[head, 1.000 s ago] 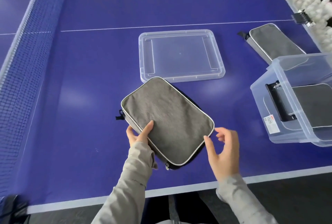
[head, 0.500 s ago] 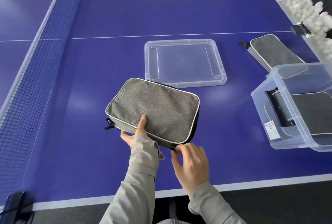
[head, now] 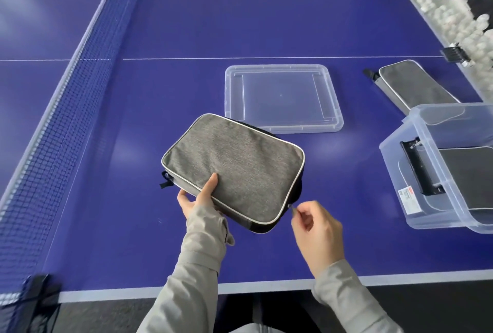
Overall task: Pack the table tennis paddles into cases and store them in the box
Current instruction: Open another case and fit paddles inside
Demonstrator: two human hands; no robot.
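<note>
Left grip holds case; right grip pinches zipper.

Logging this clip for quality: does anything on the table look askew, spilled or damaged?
Nothing stands out. The grey fabric case is intact in the left hand, the right hand pinching its zipper pull; the clear plastic lid lies flat near the clear plastic box.
</note>
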